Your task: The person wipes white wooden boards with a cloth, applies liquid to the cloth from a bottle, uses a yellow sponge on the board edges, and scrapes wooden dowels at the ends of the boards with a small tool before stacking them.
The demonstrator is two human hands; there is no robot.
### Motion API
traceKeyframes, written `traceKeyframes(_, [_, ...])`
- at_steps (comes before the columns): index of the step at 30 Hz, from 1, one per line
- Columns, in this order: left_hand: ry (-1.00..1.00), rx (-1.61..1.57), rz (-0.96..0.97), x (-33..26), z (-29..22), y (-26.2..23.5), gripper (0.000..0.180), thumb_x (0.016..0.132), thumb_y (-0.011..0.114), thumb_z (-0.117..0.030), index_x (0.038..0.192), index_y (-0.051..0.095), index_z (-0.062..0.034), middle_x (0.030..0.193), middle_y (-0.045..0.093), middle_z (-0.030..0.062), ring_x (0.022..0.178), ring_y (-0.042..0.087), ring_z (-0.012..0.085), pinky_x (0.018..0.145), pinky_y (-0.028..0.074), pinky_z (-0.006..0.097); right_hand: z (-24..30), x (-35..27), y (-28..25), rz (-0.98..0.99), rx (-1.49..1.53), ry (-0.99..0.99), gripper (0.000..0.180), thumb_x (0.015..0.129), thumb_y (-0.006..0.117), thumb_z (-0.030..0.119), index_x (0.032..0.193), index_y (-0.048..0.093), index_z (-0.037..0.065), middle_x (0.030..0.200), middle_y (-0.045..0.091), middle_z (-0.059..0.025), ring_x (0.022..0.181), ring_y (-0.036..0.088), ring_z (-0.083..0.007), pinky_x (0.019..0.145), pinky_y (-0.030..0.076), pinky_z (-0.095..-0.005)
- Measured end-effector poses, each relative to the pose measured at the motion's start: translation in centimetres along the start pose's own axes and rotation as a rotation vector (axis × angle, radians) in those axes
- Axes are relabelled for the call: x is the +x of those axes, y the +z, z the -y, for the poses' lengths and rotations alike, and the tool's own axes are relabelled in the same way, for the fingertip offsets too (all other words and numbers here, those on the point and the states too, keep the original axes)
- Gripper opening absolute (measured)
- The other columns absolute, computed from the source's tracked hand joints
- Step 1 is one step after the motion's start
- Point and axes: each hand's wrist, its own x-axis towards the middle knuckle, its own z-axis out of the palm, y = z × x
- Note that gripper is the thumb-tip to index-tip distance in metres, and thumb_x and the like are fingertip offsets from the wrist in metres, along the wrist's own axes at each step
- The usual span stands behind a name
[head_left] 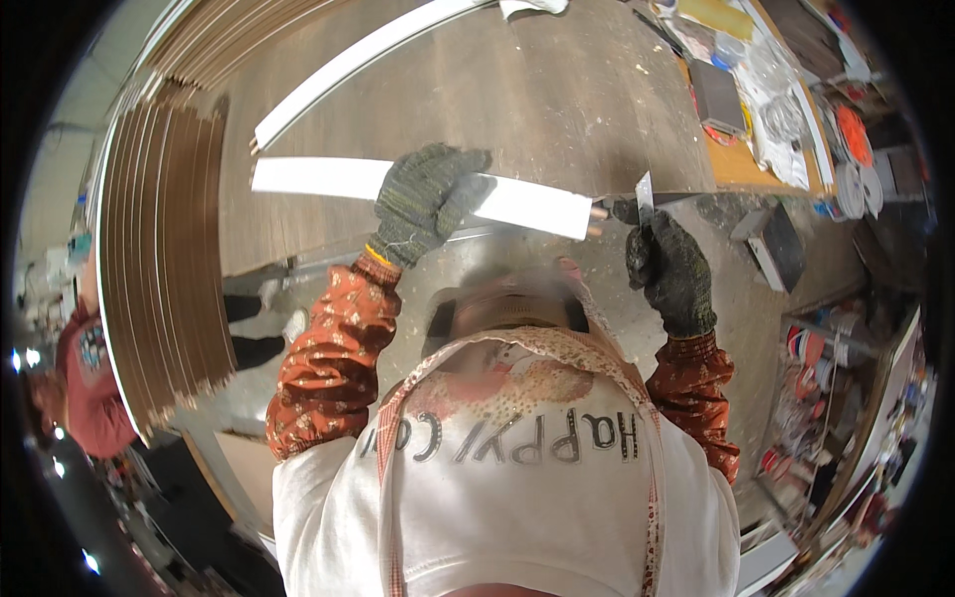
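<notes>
A short white strip [537, 206] with small brown ends showing at its right tip lies across the near edge of the brown worktable [477, 109]. My left hand [426, 202], in a dark knitted glove, is closed around the strip near its middle. To the right, my gloved right hand [672, 271] is closed on a knife with a flat, pale blade [645, 189] that points up and away from me. The knife's handle is mostly hidden in the fingers. The blade is apart from the strip's right end. Farther back lies a longer white strip [348, 72].
Stacked brown panels [159, 249] stand at the left, with more long strips [234, 40] behind. A dark block [718, 97], plastic wrap and tools crowd the far right. A dark box-like piece [774, 247] sits beyond my right hand. Another person [95, 383] is at the far left.
</notes>
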Motion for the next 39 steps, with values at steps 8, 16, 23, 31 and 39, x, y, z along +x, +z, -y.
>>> traceKeyframes(8, [-0.253,0.013,-0.186,1.3,-1.3,2.2,0.018,0.082,0.068,-0.02,0.091,0.072,-0.0047,0.083,0.069,0.013,0.074,0.065,0.0297,0.07,0.051,0.039,1.8,3.0,-3.4,0.225,-0.358,-0.137,0.032,0.099,0.047,0.026,0.107,0.061,-0.001,0.077,0.058,-0.0034,0.068,0.054,-0.0116,0.063,0.046,-0.0271])
traceKeyframes(16, [-0.215,0.415,-0.25,0.0,-1.8,1.3,0.021,0.074,0.074,-0.029,0.089,0.074,-0.0138,0.084,0.07,0.0029,0.093,0.062,0.0255,0.088,0.048,0.04,-0.2,4.8,-7.6,0.578,-0.912,-0.483,0.037,0.086,0.053,0.001,0.122,0.058,0.006,0.122,0.058,-0.0117,0.115,0.053,-0.0293,0.095,0.046,-0.0364])
traceKeyframes(23, [-0.828,0.772,-0.574,-3.6,-4.2,2.8,0.07,0.065,0.082,-0.042,0.117,0.058,-0.0014,0.109,0.061,0.017,0.1,0.059,0.0305,0.09,0.047,0.042,-0.6,7.2,-6.6,0.713,-1.03,-1.056,0.032,0.093,0.054,0.007,0.124,0.055,-0.001,0.119,0.059,-0.0124,0.099,0.06,-0.0192,0.085,0.049,-0.0268])
traceKeyframes(31, [-1.301,-0.746,-1.214,-3.2,-12.2,8.7,0.037,0.086,0.069,-0.026,0.108,0.055,-0.0003,0.094,0.061,0.005,0.085,0.057,0.0124,0.071,0.048,0.025,1.4,7.8,-3.4,0.907,-0.808,-0.339,0.03,0.089,0.058,0.006,0.118,0.06,0.001,0.117,0.061,-0.0145,0.106,0.058,-0.0266,0.089,0.049,-0.0347])
traceKeyframes(39, [-1.097,-0.434,-0.897,-8.8,-10.7,10.1,0.029,0.088,0.062,-0.013,0.112,0.052,0.0007,0.101,0.062,0.0093,0.092,0.062,0.0181,0.081,0.052,0.03,0.8,7.0,-3.4,0.789,-0.74,-0.158,0.027,0.088,0.055,0.0,0.114,0.061,0.0,0.116,0.061,-0.0139,0.105,0.059,-0.028,0.088,0.049,-0.0358])
